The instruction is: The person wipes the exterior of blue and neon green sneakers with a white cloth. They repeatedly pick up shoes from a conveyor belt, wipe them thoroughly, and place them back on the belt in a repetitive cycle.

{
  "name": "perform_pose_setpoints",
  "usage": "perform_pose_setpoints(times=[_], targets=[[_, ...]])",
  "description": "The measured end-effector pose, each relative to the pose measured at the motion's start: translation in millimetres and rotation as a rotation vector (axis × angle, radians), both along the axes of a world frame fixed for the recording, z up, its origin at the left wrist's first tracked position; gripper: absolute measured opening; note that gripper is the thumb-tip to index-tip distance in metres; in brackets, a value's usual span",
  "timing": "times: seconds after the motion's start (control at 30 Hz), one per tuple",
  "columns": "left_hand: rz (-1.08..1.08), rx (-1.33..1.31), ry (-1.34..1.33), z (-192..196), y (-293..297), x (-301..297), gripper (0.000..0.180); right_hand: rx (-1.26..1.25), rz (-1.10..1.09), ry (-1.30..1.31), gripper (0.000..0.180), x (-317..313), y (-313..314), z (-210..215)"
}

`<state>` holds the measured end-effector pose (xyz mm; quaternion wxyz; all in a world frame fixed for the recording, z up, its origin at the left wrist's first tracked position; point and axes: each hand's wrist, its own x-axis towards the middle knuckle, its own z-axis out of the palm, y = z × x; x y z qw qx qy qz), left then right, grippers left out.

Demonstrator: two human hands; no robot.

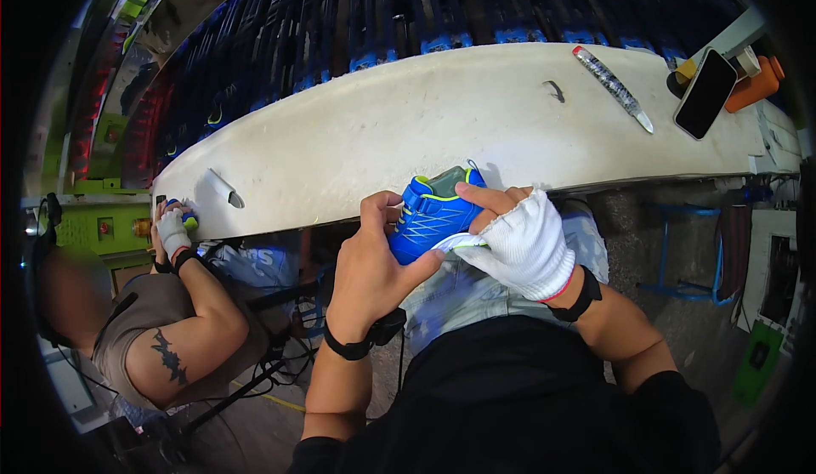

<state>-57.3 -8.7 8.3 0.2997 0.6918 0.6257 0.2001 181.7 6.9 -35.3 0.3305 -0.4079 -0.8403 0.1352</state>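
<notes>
Over my lap, at the near edge of the white table, I hold a small blue shoe with yellow-green trim and a white sole edge. A dark grey last or insert fills its opening. My bare left hand grips the shoe's toe end, thumb along the sole side. My right hand, in a white fingerless-style glove, is closed on the heel end, its bare fingertips at the collar and its thumb near the sole edge. Both wrists wear black bands.
On the white table lie a marker-like tool, a small dark scrap, a phone and a white tube. Dark racks run behind the table. At left a co-worker handles another shoe. An orange container stands far right.
</notes>
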Motion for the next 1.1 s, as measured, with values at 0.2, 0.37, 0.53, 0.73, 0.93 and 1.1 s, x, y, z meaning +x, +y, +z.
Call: perform_pose_setpoints(times=[0.2, 0.37, 0.53, 0.73, 0.93, 1.1], targets=[[-0.001, 0.050, 0.044, -8, 9, 0, 0.081, 0.044, 0.010, -0.022, 0.034, -3, 5, -3], [-0.022, 0.017, 0.098, 13, 4, 4, 0.081, 0.009, 0.005, 0.014, 0.038, 2, 8, 4], [-0.253, 0.241, -0.116, 39, 0, 14, 0.068, -0.279, -0.230, -0.046, 0.057, 34, -1, 19], [-0.310, 0.541, -0.571, -20, 11, 65, 0.054, -0.025, 0.070, 0.332, 0.085, 58, -11, 57], [-0.266, 0.711, -0.568, -55, 5, 85, 0.050, -0.088, 0.026, 0.371, 0.084, 67, -14, 44], [-0.221, 0.628, -0.592, -53, 0, 86, 0.042, -0.110, 0.032, 0.486, 0.096, 63, -15, 34]])
